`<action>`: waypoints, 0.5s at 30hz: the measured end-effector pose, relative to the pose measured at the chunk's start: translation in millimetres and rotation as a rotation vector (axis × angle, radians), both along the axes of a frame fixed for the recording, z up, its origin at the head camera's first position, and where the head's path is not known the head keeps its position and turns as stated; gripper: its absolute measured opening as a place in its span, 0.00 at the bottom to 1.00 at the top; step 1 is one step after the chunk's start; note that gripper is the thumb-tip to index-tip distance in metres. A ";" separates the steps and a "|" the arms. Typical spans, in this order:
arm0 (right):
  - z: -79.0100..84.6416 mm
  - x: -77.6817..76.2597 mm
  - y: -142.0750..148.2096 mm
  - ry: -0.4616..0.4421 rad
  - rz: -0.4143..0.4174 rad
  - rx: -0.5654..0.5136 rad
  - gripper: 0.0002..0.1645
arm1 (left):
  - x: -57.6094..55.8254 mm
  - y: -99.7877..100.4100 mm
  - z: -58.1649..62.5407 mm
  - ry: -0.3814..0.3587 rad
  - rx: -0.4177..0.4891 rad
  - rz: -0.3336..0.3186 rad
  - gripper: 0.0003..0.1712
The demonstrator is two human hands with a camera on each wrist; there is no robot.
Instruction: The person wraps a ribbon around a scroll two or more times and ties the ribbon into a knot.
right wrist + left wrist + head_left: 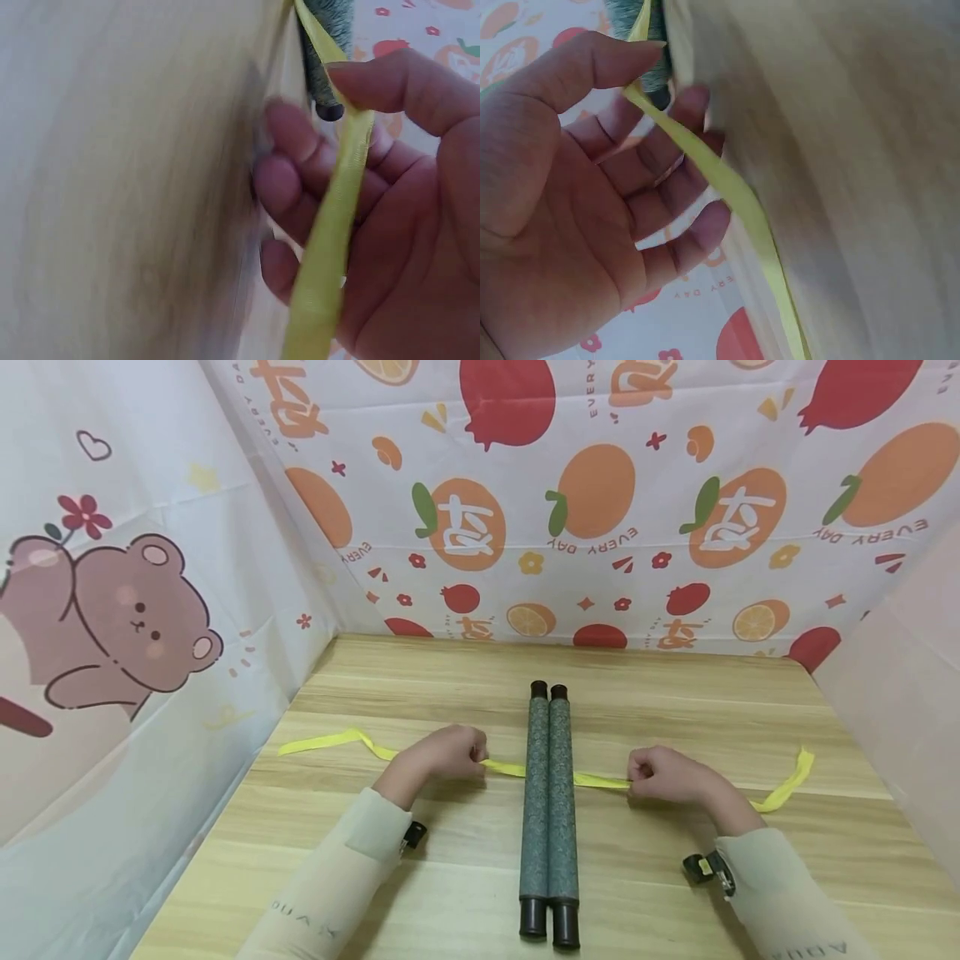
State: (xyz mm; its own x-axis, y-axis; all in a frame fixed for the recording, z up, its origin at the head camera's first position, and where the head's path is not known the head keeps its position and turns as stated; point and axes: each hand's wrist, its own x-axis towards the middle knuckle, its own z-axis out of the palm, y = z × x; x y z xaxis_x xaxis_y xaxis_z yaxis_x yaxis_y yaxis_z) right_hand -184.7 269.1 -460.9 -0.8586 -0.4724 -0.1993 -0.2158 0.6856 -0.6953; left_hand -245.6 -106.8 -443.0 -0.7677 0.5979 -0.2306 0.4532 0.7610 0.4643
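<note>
A scroll (537,810) rolled from both ends lies on the table as two green patterned rolls side by side, with dark brown knobs. A yellow ribbon (600,782) runs crosswise beneath it and comes out on both sides. Left of the scroll, my left hand (450,752) pinches the ribbon between thumb and index finger; the other fingers are loosely bent in the left wrist view. To the right, my right hand (667,774) pinches the ribbon's other side, the thumb (405,82) pressing it against the index finger. Both loose ribbon ends trail outward past the wrists.
The wood-grain table (420,677) is backed by a fruit-printed cloth (517,560). A bear-printed cloth (142,610) hangs at the left, and a pale cloth (900,635) borders the right side. Small dark devices (701,868) are strapped near the wrists.
</note>
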 end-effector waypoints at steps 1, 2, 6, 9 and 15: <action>-0.3 0.3 -0.3 -0.016 -0.001 -0.038 0.09 | 0.5 -0.2 0.9 0.005 0.018 0.006 0.07; -0.5 0.8 -0.6 -0.026 -0.006 -0.064 0.11 | 1.1 -0.4 1.8 0.001 0.042 0.009 0.07; 0.4 3.3 -2.8 -0.003 -0.050 -0.112 0.23 | 3.8 -2.4 3.9 0.005 0.100 0.039 0.19; 1.0 4.6 -4.1 0.127 -0.085 -0.062 0.25 | 5.4 -4.4 3.0 0.037 0.115 0.085 0.29; -2.3 5.6 -4.7 0.399 -0.167 0.022 0.21 | 4.7 -7.6 0.3 0.177 0.170 0.159 0.27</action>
State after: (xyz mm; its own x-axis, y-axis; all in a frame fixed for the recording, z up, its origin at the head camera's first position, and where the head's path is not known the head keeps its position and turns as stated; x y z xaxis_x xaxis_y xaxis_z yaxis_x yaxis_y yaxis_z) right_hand -179.0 264.3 -463.1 -0.9347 -0.3196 0.1556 -0.3496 0.7477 -0.5645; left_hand -240.9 -114.5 -442.7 -0.8742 0.4854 0.0086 0.4198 0.7469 0.5156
